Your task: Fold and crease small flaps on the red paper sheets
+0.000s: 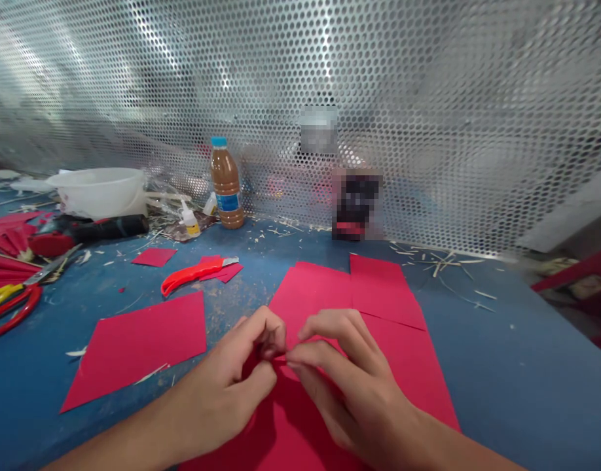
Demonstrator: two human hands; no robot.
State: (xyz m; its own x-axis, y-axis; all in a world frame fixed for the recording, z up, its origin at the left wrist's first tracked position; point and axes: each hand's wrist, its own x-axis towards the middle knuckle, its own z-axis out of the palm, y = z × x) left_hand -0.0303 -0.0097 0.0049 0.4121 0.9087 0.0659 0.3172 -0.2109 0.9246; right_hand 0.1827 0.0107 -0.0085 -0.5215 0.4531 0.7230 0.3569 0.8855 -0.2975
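Large red paper (423, 373) lies beneath both hands, with a separate red piece (386, 288) along its far edge. My left hand (236, 373) is curled, its fingers bent in toward the thumb above the paper. Close against it, my right hand (352, 373) brings thumb and forefinger together in a pinch. The fingertips of both hands meet or nearly meet; whatever is between them is too small or hidden to make out. Left of the hands lie a flat red sheet (143, 343) and an orange-red utility knife (195, 275) resting on small red scraps.
Scissors (23, 297) with red and yellow handles lie far left, near a red-and-black tool (94, 232). Behind stand a white tub (99, 193), a small glue bottle (189, 221) and a brown-filled bottle (226, 186). A perforated metal panel (428, 131) closes the blue table's back.
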